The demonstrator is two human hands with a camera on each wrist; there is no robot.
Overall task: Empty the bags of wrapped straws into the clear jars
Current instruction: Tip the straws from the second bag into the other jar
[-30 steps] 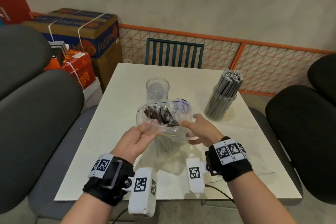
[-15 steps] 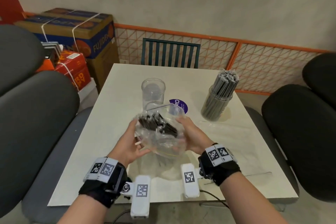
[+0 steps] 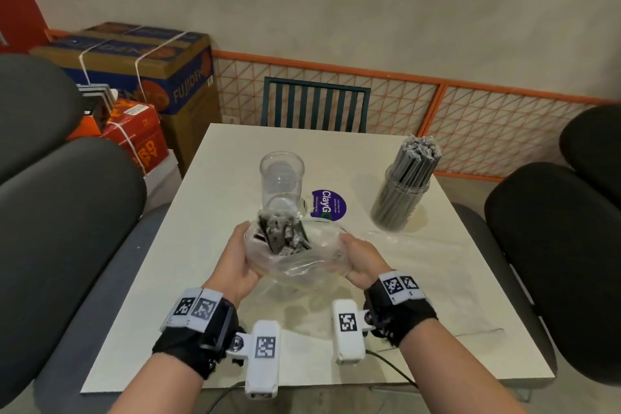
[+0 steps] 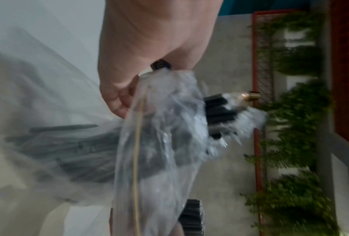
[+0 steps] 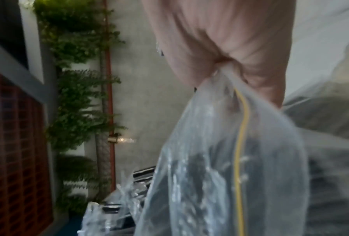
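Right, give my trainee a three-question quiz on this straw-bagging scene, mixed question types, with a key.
1. True or false: the clear jar just beyond the plastic bag is already packed with straws.
2. Multiple choice: how is the bag held? A) the left hand alone; B) the right hand alone; C) both hands, one on each side; D) it lies loose on the table.
3. Fill in: the jar full of wrapped straws stands on the person's ____ side of the table.

Key
1. False: that jar is empty.
2. C: each hand grips one side of the bag, with straw ends poking out of its mouth.
3. right
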